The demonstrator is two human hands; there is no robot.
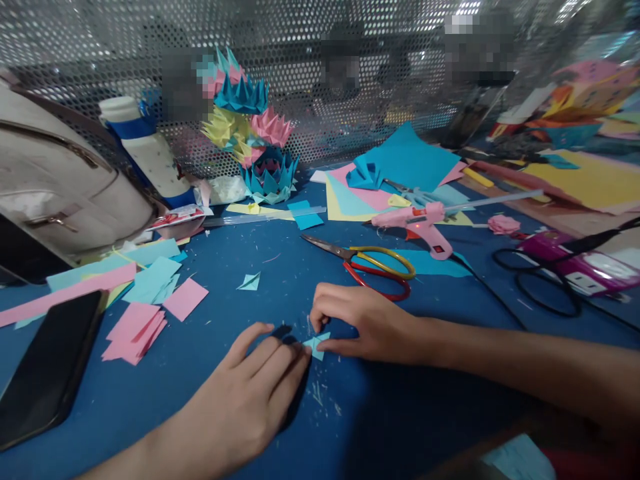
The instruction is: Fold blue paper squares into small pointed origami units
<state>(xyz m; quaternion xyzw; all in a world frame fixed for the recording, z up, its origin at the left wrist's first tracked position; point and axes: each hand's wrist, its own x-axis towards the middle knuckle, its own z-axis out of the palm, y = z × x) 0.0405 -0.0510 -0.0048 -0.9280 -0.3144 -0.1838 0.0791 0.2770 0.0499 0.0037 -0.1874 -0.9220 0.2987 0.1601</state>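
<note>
A small light-blue folded paper (318, 345) lies on the blue table between my hands. My right hand (363, 323) has its thumb and curled index finger on the paper's right side, pinching it. Palm down, my left hand (263, 383) rests at the paper's left edge; its fingers are bent and pressed together, the index finger a little apart, and the thumb is hidden. Another light-blue folded piece (249, 282) lies farther back. Scissors (357, 257) with yellow and red handles lie beyond my right hand.
A phone (53, 360), pink squares (135, 332) and light-blue squares (154, 279) lie at the left. Behind them stand a bag (60, 167) and a bottle (150, 153). A pink glue gun (425, 225), a purple power strip (580, 260) and cables are at the right. Folded-paper flowers (250, 127) stand at the back.
</note>
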